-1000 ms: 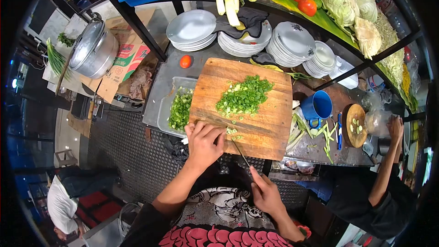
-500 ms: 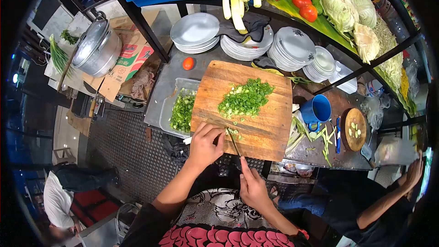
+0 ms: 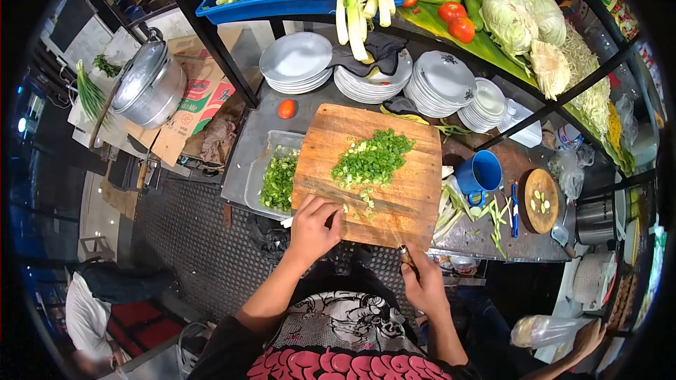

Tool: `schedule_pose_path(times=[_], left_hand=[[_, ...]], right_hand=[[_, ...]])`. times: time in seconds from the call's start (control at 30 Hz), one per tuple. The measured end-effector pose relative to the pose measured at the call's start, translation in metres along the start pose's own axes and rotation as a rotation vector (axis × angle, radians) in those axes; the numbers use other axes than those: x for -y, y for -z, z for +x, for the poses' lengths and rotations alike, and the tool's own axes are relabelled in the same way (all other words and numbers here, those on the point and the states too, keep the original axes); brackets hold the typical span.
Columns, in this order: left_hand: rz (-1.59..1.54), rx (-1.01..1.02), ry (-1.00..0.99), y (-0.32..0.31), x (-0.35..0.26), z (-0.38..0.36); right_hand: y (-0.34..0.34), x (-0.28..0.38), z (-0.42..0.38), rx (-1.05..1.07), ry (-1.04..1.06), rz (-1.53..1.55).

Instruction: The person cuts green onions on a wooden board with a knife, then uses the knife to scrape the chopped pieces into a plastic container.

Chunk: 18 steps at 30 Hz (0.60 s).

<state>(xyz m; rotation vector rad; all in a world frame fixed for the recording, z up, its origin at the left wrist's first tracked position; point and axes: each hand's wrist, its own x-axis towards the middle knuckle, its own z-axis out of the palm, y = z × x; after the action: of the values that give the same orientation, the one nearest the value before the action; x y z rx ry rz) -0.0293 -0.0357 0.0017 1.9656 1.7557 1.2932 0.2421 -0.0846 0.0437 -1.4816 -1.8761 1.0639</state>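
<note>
A wooden cutting board (image 3: 415, 190) bears a pile of chopped green onion (image 3: 373, 158), with loose pieces scattered below it. At the board's lower left edge, my left hand (image 3: 317, 225) has its fingers pressed together; a pale stalk end shows beside it. My right hand (image 3: 424, 281) is wrapped round the handle of a knife (image 3: 405, 255) at the lower right edge, and the blade over the board is blurred. More chopped green onion fills part of a clear plastic container (image 3: 257, 169) left of the board.
Stacked plates (image 3: 296, 58) and a tomato (image 3: 286, 108) stand behind the board. Rightward are a blue mug (image 3: 480, 172), blue-handled tool (image 3: 515, 211) and round board (image 3: 541, 200). Vegetables fill a blue tray (image 3: 282, 5). Another person's hand (image 3: 588, 338) holds a plastic bag at lower right.
My right hand and the knife have moved right and down, away from my left hand. More cut pieces lie spread below the pile. The other person's hand and bag have moved down and left.
</note>
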Motion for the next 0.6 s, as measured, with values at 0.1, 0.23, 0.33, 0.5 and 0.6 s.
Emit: schedule_pose_path(times=[0.1,0.23,0.33,0.5,0.6], left_hand=[[-0.012,0.005,-0.010,0.001,0.000,0.001],[-0.025,0.001,-0.008,0.000,0.001,0.001],[-0.027,0.009,-0.008,0.001,0.000,0.001],[-0.015,0.025,-0.011,0.006,0.000,0.004],[-0.003,0.014,-0.003,0.007,0.005,0.006]], right_hand=[[0.018,-0.001,0.005,0.048,0.080,-0.160],[0.030,-0.001,0.020,0.033,0.190,-0.303],[0.038,0.004,0.030,0.066,0.219,-0.435],[0.057,0.003,0.049,0.093,0.199,-0.492],[0.060,-0.011,0.071,0.056,0.201,-0.503]])
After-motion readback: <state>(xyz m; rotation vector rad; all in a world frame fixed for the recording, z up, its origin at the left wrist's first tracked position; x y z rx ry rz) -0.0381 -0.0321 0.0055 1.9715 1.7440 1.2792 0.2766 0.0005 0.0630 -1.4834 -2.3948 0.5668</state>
